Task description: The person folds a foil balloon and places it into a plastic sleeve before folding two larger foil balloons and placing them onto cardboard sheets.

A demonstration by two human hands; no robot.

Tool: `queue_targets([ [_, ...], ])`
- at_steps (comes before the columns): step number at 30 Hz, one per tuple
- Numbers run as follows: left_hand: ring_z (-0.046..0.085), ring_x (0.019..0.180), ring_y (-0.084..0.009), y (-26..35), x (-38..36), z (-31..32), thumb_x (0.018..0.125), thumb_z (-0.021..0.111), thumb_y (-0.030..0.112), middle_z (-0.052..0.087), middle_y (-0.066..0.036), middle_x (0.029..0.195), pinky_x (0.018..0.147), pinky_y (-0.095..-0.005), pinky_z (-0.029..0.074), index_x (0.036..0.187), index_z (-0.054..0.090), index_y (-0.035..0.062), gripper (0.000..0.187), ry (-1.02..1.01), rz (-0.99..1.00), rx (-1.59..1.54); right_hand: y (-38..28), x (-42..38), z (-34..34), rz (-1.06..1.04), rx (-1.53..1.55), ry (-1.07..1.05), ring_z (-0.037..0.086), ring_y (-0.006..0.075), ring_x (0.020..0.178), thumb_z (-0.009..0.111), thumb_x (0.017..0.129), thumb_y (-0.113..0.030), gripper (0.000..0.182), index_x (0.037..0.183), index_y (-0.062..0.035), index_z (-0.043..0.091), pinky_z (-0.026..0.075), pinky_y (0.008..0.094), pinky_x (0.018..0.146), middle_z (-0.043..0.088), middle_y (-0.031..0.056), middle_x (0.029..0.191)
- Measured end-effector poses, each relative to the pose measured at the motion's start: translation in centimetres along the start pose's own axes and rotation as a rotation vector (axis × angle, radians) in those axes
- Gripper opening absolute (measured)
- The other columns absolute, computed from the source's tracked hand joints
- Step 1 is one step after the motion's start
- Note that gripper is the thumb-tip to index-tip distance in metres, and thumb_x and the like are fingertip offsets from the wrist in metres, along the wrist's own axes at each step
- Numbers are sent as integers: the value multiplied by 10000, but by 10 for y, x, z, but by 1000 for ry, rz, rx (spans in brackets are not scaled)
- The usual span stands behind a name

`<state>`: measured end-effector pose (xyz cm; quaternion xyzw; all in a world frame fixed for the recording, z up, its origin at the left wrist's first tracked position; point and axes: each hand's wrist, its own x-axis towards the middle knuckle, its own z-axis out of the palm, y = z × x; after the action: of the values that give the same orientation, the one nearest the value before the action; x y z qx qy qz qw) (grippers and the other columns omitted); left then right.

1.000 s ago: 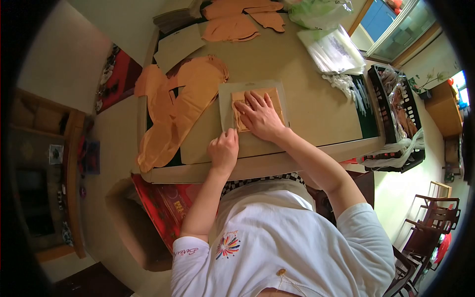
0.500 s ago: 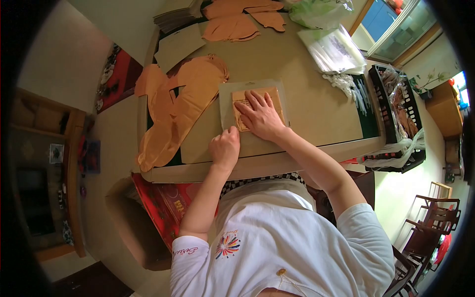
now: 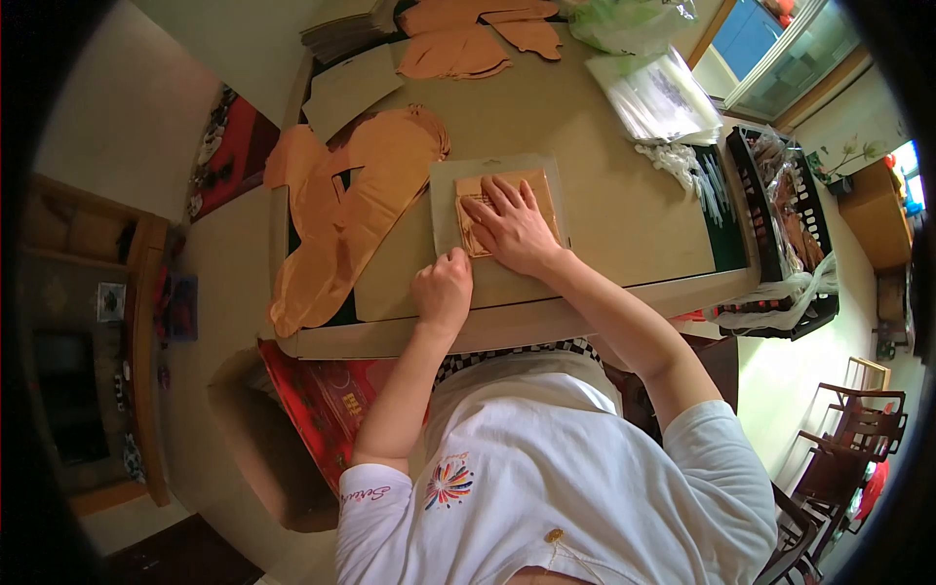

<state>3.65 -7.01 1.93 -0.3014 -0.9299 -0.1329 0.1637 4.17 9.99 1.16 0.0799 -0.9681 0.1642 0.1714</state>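
A folded orange foil balloon [image 3: 542,199] lies inside a clear plastic bag [image 3: 445,185] on the table in front of me. My right hand [image 3: 512,229] rests flat on it with the fingers stretched out, covering much of its middle. At the bag's near left corner, my left hand [image 3: 445,291] is closed, thumb and forefinger pinching the bag's edge. Left of the bag spreads a flat, unfolded orange foil balloon [image 3: 366,210]. More orange foil balloons [image 3: 453,49] lie at the table's far side.
White plastic sleeves [image 3: 658,102] and thin white straws [image 3: 712,190] lie at the right. Beside the table stands a black crate [image 3: 756,195] of wrapped items. A grey card sheet [image 3: 351,93] lies at the back left. Below the table edge is an open cardboard box [image 3: 239,439].
The bag with the folded balloon has shifted very slightly left. Both hands keep nearly the same place and pose.
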Motion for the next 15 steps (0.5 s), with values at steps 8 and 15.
queue_targets([
  [8, 653, 579, -278, -1, 2, -2, 873, 567, 144, 620, -92, 631, 526, -389, 530, 714, 540, 87, 171, -24, 22, -5, -1, 0, -1, 9, 0, -11, 334, 382, 1347, 463, 956, -339, 420, 1331, -154, 504, 228, 600, 1093, 399, 226, 1418],
  [15, 662, 621, -266, 1, 8, -8, 854, 546, 112, 614, -94, 676, 565, -377, 535, 761, 551, 75, 101, -115, 124, 15, -1, 1, 0, 14, -18, -17, 334, 372, 1348, 505, 939, -333, 428, 1337, -176, 507, 228, 585, 1091, 388, 213, 1423],
])
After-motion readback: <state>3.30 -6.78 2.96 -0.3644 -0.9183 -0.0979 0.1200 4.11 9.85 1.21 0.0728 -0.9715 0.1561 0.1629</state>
